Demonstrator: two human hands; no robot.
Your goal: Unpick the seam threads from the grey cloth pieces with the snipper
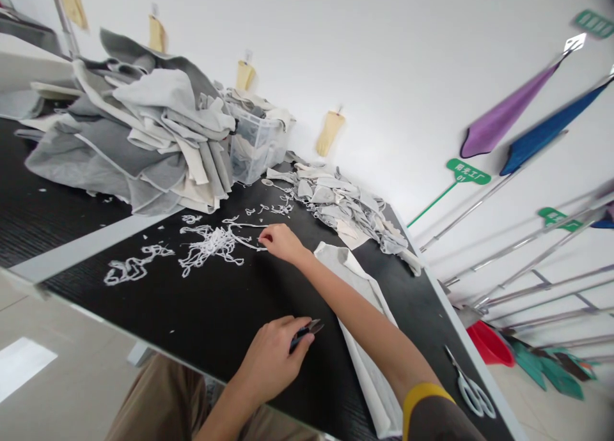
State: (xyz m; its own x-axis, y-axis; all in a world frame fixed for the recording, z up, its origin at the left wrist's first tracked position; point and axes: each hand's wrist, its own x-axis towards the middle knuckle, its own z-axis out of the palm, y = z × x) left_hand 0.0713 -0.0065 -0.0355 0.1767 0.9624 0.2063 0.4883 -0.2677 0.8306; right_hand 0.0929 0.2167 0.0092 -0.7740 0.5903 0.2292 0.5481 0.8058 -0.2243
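My left hand (278,351) is closed around small thread snips (307,330), their blades pointing out past the thumb and forefinger over the black table (206,313). Further forward, my right hand (283,241) is pinched closed on white string (247,241), at the edge of a tangled heap of white string (211,246). A looser tangle of string (132,266) lies to the left of that heap. Beneath my right forearm lies a long folded piece of pale grey cloth (357,300), partly hidden by the arm.
A big pile of grey and white cloths (144,128) is stacked at the back left, beside a clear plastic bin (254,144) of cloth. Small cloth pieces (336,201) are heaped along the wall. Scissors (470,386) lie near the right edge; a red basin (489,343) is beyond.
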